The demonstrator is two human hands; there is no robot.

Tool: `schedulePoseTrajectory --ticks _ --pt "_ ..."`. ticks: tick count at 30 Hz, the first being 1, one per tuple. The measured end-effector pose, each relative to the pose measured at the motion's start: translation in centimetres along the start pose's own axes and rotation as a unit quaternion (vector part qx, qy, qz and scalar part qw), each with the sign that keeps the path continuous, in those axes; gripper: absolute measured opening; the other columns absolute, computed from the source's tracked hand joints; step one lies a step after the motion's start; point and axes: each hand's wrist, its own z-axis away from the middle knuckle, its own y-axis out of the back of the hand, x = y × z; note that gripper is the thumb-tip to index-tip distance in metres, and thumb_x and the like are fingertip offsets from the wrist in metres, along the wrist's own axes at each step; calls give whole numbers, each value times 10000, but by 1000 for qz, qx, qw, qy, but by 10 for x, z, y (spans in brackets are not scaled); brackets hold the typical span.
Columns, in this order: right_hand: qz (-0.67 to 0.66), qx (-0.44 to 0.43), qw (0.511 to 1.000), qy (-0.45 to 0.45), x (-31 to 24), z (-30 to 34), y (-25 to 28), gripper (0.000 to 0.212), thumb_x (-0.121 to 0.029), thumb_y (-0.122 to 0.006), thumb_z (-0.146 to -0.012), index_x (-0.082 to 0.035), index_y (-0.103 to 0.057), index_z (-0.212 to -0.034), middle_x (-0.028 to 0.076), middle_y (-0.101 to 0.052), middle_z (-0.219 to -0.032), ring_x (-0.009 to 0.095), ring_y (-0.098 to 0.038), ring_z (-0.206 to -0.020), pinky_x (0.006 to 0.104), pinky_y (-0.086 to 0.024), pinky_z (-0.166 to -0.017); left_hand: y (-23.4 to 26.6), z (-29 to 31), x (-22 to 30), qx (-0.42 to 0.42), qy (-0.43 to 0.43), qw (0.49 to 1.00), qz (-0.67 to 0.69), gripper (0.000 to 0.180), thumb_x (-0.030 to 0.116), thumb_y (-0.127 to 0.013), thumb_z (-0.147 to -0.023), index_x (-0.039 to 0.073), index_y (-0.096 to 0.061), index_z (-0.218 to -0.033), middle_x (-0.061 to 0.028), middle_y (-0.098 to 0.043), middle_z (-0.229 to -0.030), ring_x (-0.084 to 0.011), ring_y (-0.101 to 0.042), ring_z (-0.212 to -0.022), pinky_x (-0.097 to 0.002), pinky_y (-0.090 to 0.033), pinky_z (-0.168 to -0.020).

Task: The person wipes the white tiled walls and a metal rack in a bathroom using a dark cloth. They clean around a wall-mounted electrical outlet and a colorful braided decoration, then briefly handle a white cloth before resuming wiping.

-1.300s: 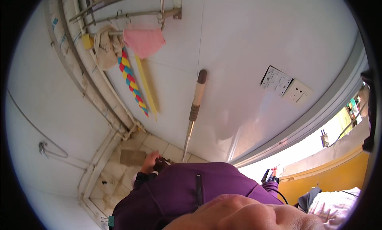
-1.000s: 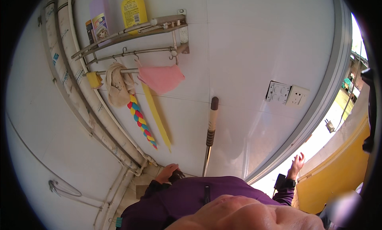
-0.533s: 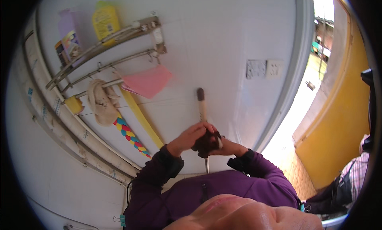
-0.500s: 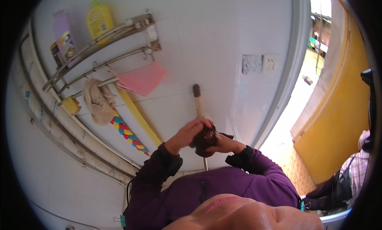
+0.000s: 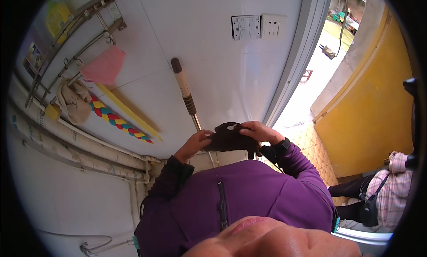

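The dark brown cloth is right there between the two hands, in front of the purple jacket, its long axis running roughly side to side; the left hand has its left end pinched in the fingers, the right hand clasps its upper right part, thumb on top, so neither is nearer. Just beyond, a pole leans on the wall, its shaft passing behind the left hand, the closest obstacle; a pink cloth hangs well off left, a yellow door right
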Motion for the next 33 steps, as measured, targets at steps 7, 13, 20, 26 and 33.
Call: schedulePoseTrajectory --ticks 7,13,20,26,33 --pt "-256 18 966 -8 23 14 20 299 -261 -471 -935 2 -569 -1039 14 -598 -920 99 -526 -858 261 -441 -784 -16 -29 -22 157 -36 984 79 273 137 -552 -855 66 -505 -1113 -4 -580 -855 -68 -542 -736 -220 -448 -602" --pt "-61 371 880 291 -53 22 155 267 -195 -493 -922 -26 -546 -1121 55 -606 -956 130 -567 -884 249 -453 -788 24 -34 -12 413 -121 903 11 267 147 -595 -824 71 -527 -1071 -4 -573 -868 -84 -529 -732 -222 -436 -600" --pt "734 417 531 -78 -149 -40 289 318 -269 -600 -818 7 -545 -966 211 -602 -913 387 -589 -831 418 -495 -701 36 -16 -9 436 -89 886 131 199 152 -597 -830 98 -555 -1016 25 -556 -872 -75 -516 -781 -225 -415 -682" --pt "653 416 631 48 -131 -66 287 176 -165 -567 -765 1 -623 -752 181 -621 -749 325 -625 -696 396 -512 -617 53 6 -42 431 -65 867 240 134 120 -582 -839 91 -557 -967 20 -563 -825 -65 -512 -717 -198 -419 -634" --pt "639 324 665 211 -176 -128 219 180 -199 -600 -771 -40 -626 -852 168 -629 -804 327 -617 -716 391 -505 -649 58 6 -32 387 -147 874 254 132 94 -565 -851 92 -545 -981 -5 -572 -863 -89 -529 -719 -212 -439 -618"
